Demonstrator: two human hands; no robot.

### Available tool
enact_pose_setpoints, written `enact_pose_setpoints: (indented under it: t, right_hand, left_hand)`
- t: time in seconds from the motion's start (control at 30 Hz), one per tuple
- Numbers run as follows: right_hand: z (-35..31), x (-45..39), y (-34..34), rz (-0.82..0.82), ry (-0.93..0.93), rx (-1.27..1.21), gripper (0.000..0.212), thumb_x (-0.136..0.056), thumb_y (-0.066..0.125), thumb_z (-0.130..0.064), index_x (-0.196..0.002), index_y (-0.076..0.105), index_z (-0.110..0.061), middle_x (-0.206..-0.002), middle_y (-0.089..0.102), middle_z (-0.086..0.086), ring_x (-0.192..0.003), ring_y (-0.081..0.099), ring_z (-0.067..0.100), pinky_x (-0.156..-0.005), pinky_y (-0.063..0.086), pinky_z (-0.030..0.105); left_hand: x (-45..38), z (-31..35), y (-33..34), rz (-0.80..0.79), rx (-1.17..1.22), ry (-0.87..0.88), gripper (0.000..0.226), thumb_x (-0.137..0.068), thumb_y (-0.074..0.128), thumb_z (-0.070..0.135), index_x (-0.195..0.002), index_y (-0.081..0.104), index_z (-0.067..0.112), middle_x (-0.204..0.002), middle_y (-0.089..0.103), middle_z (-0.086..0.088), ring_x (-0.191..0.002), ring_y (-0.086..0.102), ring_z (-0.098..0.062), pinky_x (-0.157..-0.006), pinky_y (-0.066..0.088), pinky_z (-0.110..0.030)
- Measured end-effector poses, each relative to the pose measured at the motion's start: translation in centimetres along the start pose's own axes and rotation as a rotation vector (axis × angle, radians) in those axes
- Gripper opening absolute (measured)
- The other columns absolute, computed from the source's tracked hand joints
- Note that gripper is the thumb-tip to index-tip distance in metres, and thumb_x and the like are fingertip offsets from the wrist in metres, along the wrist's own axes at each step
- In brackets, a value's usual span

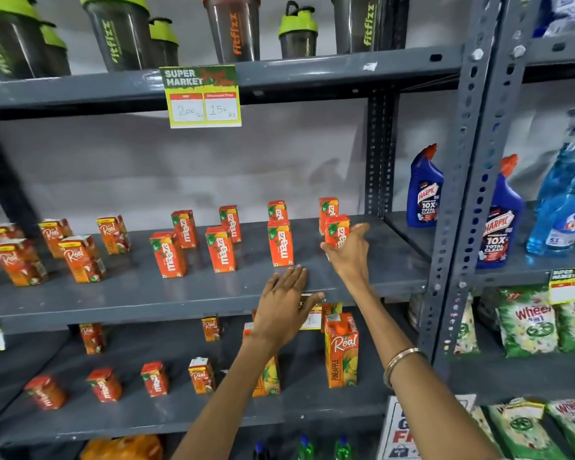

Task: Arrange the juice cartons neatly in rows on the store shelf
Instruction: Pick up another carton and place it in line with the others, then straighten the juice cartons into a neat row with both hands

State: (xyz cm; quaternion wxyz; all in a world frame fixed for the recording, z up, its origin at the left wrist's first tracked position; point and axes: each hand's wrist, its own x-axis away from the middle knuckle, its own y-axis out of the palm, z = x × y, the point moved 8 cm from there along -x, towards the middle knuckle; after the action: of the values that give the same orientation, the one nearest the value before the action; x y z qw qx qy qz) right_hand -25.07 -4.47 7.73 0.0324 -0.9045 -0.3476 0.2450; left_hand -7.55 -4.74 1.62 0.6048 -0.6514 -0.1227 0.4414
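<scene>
The right hand (347,252) was grasping a small Maaza carton (337,231) at the right end of the middle shelf (213,293), near the front row. The left hand (284,302) hovered released, fingers spread, over the shelf's near edge.

Wide bare strip along the front of the middle shelf (146,293), ahead of the small Maaza cartons (220,249) and Real cartons (82,258) — open for a hand sweeping sideways. Clear gaps between the carton columns, running through to the back wall; far right corner bare up to the perforated upright (452,200). Overhead, plenty of height below the upper shelf edge (312,78) — only the hanging price tag (205,97) dips into that space.
</scene>
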Motion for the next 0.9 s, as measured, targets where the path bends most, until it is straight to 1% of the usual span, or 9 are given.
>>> enact_pose_setpoints:
  t: [0.23, 0.33, 0.43, 0.47, 0.57, 0.63, 0.7, 0.77, 0.9]
  right_hand:
    - [1.5, 0.1, 0.9, -0.090, 0.038, -0.061, 0.071, -0.074, 0.086, -0.018, -0.120, 0.032, -0.010, -0.120, 0.058, 0.013, -0.110, 0.063, 0.023, -0.086, 0.048, 0.027]
    - [3.0, 0.5, -0.1, -0.136, 0.052, -0.040, 0.082, -0.078, 0.083, -0.027, -0.135, 0.029, -0.007, -0.119, 0.062, 0.013, -0.110, 0.063, 0.023, -0.092, 0.051, 0.033]
    - [4.0, 0.1, -1.1, -0.167, 0.101, -0.029, 0.076, -0.086, 0.075, -0.028, -0.144, 0.030, -0.009, -0.136, 0.058, 0.020, -0.127, 0.058, 0.031, -0.106, 0.047, 0.043]
    - [4.2, -0.3, -1.0, -0.199, 0.128, -0.029, 0.077, -0.088, 0.073, -0.030, -0.147, 0.029, -0.009, -0.143, 0.054, 0.018, -0.132, 0.054, 0.031, -0.110, 0.045, 0.047]
    - [5.8, -2.3, 0.5, -0.320, 0.147, -0.035, 0.079, -0.083, 0.067, -0.045, -0.147, 0.035, -0.010, -0.141, 0.058, 0.015, -0.130, 0.057, 0.031, -0.107, 0.047, 0.054]
    - [5.6, -2.3, 1.0, -0.380, 0.117, -0.036, 0.054, -0.083, 0.064, -0.041, -0.130, 0.056, -0.015, -0.119, 0.072, 0.008, -0.109, 0.070, 0.025, -0.096, 0.055, 0.051]
    - [3.7, -0.9, 0.5, -0.422, 0.072, -0.019, 0.032, -0.092, 0.063, -0.028, -0.122, 0.063, -0.018, -0.113, 0.074, 0.004, -0.102, 0.071, 0.019, -0.095, 0.056, 0.045]
    - [2.4, 0.0, 0.3, -0.455, 0.024, -0.020, 0.031, -0.095, 0.061, -0.025, -0.126, 0.061, -0.017, -0.118, 0.072, 0.005, -0.108, 0.068, 0.020, -0.098, 0.053, 0.041]
    - [2.2, 0.1, -0.3, -0.454, 0.004, -0.053, 0.031, -0.097, 0.060, -0.024, -0.127, 0.061, -0.018, -0.119, 0.071, 0.005, -0.111, 0.067, 0.020, -0.099, 0.052, 0.041]
  left_hand:
    - [0.2, 0.0, -0.3, -0.014, 0.081, -0.005, 0.074, -0.099, 0.023, 0.066, -0.156, 0.030, 0.018, -0.166, 0.028, -0.001, -0.154, 0.018, -0.015, -0.128, 0.003, -0.040]
    - [0.5, 0.9, -2.1, 0.053, 0.336, -0.038, 0.062, -0.102, 0.034, 0.058, -0.153, 0.035, 0.023, -0.161, 0.036, 0.002, -0.147, 0.033, -0.013, -0.126, 0.019, -0.041]
    - [-0.8, 3.6, -3.2, 0.087, 0.806, -0.107, 0.048, -0.105, 0.040, 0.046, -0.149, 0.041, 0.027, -0.145, 0.044, 0.023, -0.119, 0.045, 0.023, -0.105, 0.034, -0.006]
    - [-2.0, 4.5, -2.9, 0.087, 0.975, -0.141, 0.044, -0.106, 0.039, 0.045, -0.146, 0.042, 0.027, -0.141, 0.046, 0.025, -0.113, 0.046, 0.027, -0.101, 0.035, -0.002]
    - [-5.8, 5.5, -1.4, 0.099, 1.225, -0.342, 0.056, -0.104, 0.029, 0.055, -0.139, 0.053, 0.019, -0.137, 0.062, 0.000, -0.120, 0.060, -0.005, -0.112, 0.044, -0.033]
    - [-7.7, 5.1, -0.6, 0.139, 1.267, -0.435, 0.056, -0.105, 0.024, 0.054, -0.121, 0.065, 0.020, -0.121, 0.070, -0.006, -0.112, 0.066, -0.017, -0.108, 0.048, -0.043]
    - [-8.5, 5.1, -0.6, 0.167, 1.249, -0.470, 0.056, -0.106, 0.021, 0.053, -0.101, 0.070, 0.025, -0.114, 0.074, -0.013, -0.106, 0.069, -0.021, -0.106, 0.050, -0.045]
    - [-8.7, 4.7, -0.2, 0.159, 1.249, -0.482, 0.057, -0.105, 0.019, 0.052, -0.095, 0.069, 0.026, -0.114, 0.073, -0.015, -0.107, 0.069, -0.024, -0.106, 0.050, -0.043]
    - [-8.8, 5.0, 0.0, 0.105, 1.228, -0.424, 0.062, -0.099, 0.018, 0.063, -0.106, 0.069, 0.029, -0.122, 0.071, -0.010, -0.111, 0.068, -0.020, -0.109, 0.047, -0.041]
